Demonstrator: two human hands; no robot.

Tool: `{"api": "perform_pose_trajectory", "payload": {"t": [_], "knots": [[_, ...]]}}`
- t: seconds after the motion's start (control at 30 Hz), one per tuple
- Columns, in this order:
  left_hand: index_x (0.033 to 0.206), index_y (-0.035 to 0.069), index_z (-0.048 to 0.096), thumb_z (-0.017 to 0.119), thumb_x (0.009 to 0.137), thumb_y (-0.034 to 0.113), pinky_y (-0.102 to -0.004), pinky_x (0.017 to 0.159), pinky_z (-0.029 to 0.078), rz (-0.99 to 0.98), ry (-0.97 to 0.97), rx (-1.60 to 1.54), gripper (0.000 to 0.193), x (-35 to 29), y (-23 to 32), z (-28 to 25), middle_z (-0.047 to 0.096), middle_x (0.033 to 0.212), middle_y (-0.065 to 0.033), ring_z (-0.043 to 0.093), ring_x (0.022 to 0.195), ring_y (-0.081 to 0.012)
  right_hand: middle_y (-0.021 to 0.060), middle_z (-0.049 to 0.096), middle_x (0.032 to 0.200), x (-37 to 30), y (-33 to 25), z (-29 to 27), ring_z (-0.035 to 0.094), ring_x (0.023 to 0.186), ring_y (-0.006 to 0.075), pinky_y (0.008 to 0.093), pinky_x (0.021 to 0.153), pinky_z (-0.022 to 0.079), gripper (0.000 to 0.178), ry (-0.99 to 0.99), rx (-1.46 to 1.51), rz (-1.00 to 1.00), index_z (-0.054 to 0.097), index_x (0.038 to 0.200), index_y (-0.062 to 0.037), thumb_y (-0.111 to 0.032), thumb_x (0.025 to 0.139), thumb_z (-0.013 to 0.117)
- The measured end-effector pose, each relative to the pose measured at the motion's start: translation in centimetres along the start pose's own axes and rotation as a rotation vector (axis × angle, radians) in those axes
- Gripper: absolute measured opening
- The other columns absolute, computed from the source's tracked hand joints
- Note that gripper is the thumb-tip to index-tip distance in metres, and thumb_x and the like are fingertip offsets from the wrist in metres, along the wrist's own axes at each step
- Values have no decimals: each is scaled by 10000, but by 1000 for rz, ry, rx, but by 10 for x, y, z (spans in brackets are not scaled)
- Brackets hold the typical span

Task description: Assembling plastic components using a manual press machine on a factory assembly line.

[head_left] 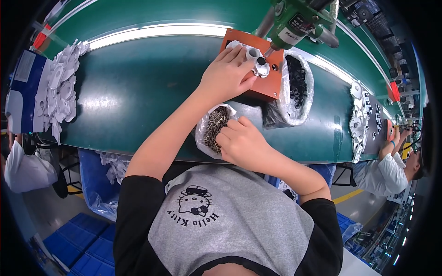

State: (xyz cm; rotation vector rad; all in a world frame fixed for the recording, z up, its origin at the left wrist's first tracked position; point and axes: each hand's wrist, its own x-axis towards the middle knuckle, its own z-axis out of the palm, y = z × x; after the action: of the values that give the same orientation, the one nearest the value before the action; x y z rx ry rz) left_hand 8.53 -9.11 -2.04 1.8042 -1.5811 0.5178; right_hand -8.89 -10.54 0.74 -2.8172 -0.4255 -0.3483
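My left hand (229,73) reaches forward to an orange block-shaped fixture (271,87). Its fingers lie over a white plastic part (262,70) seated on top, holding it there; a short round tube stands up from the part, with a black piece beside it. Close to my body, my right hand (244,141) is at a white plastic-lined container of thin metal pins (216,126). The fingers of that hand are curled together at the edge of the pins, and their tips are hidden, so what they hold does not show.
A green press head (294,23) hangs above the fixture. Beside it stands a plastic-lined bin (301,112) of small black parts. White plastic parts (60,87) are heaped at the left, more (358,122) at the right. A blue tub (90,179) is below the bench. Another person (384,170) works at far right.
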Motion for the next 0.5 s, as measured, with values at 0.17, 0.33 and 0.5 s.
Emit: {"api": "perform_pose_trajectory", "payload": {"t": [0.17, 0.33, 0.5], "knots": [[988, 55, 616, 643, 784, 278, -437, 1024, 401, 2, -2, 2, 302, 0, 0, 0, 598, 1162, -238, 552, 1143, -365, 42, 524, 676, 0, 0, 0, 512, 739, 207, 332, 684, 383, 135, -32, -1, 22, 546, 662, -87, -131, 611, 663], [1054, 80, 601, 627, 833, 319, -445, 1041, 373, -38, -75, -5, 326, -1, 1, -1, 536, 1280, -212, 498, 1208, -370, 57, 541, 670, 2, 4, -6, 529, 734, 211, 338, 686, 387, 92, -83, 130, 82, 565, 679, -71, -93, 622, 634], [1051, 80, 604, 626, 834, 326, -443, 1043, 372, -39, -91, -1, 329, -3, 0, -1, 533, 1285, -212, 500, 1205, -369, 85, 539, 697, 5, 17, -28, 555, 690, 223, 329, 671, 443, 83, -43, 669, 255, 567, 753, -27, -37, 692, 623]]}}
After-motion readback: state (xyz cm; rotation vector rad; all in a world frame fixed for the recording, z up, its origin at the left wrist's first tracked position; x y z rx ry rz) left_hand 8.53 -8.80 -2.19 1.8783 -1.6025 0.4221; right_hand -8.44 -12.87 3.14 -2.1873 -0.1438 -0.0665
